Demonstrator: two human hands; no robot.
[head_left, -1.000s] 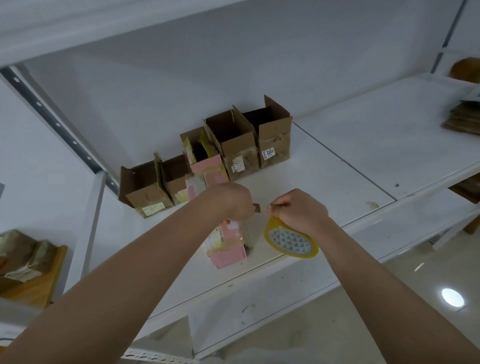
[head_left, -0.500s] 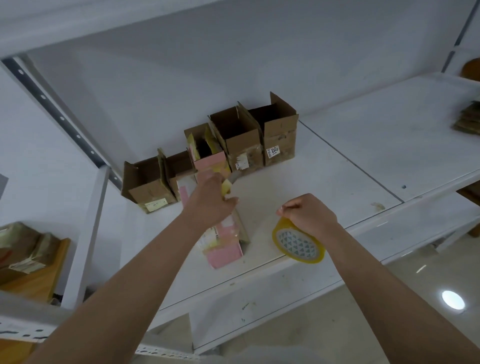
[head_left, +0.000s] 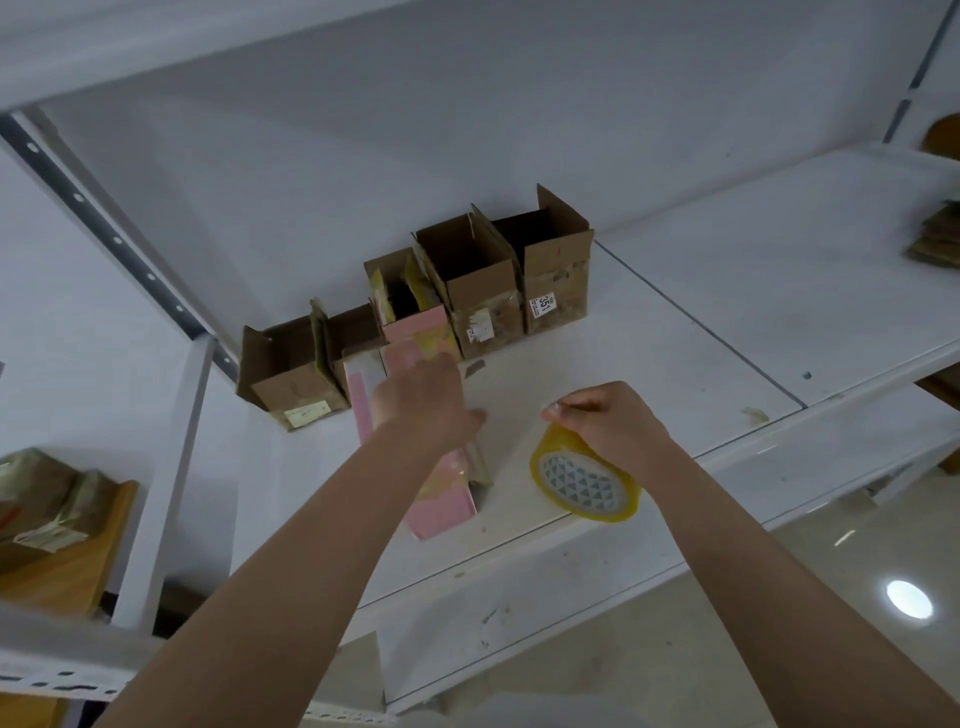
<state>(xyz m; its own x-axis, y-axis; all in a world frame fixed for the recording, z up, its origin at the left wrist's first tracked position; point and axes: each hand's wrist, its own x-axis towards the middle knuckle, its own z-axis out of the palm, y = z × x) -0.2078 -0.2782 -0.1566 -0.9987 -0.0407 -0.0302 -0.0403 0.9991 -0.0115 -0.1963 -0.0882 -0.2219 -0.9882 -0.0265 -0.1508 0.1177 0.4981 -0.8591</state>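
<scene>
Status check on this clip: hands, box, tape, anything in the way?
Left hand on top of pink box, finger grip hidden. Right hand grips yellow tape roll beside the box. Row of open cardboard boxes close behind.

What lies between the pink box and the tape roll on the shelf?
Nothing. In the head view, only a bare strip of white shelf separates the pink box from the tape roll.

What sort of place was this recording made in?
Likely a stockroom or packing area: white metal shelving, a row of open, labelled cardboard boxes on it, and a roll of yellow tape gripped by the right hand.
</scene>
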